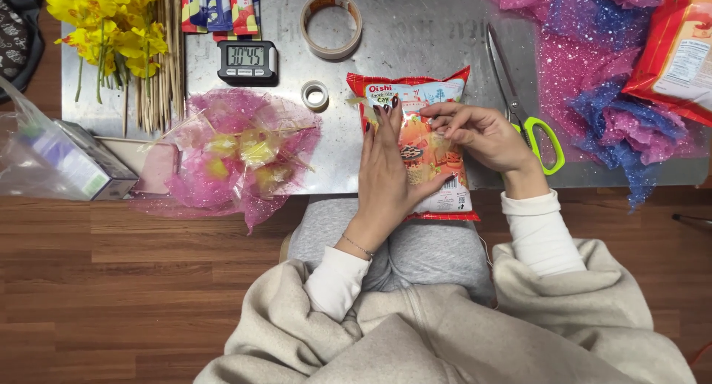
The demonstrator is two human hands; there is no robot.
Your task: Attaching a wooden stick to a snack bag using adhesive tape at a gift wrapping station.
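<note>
A red and white snack bag (430,102) lies on the near edge of a metal table (423,28). My left hand (386,173) rests flat on the bag's left half, fingers spread and pointing away from me. My right hand (482,136) touches the bag's right side, with its fingertips pinched on the packet near the middle. What sits between those fingertips is too small to make out.
Green-handled scissors (523,102) lie right of my right hand. A large tape roll (331,24), a small tape roll (315,95) and a digital timer (248,61) sit behind. A pink mesh bundle with yellow sweets (237,154), wooden skewers (159,58), yellow flowers (111,24), pink and blue mesh (593,80).
</note>
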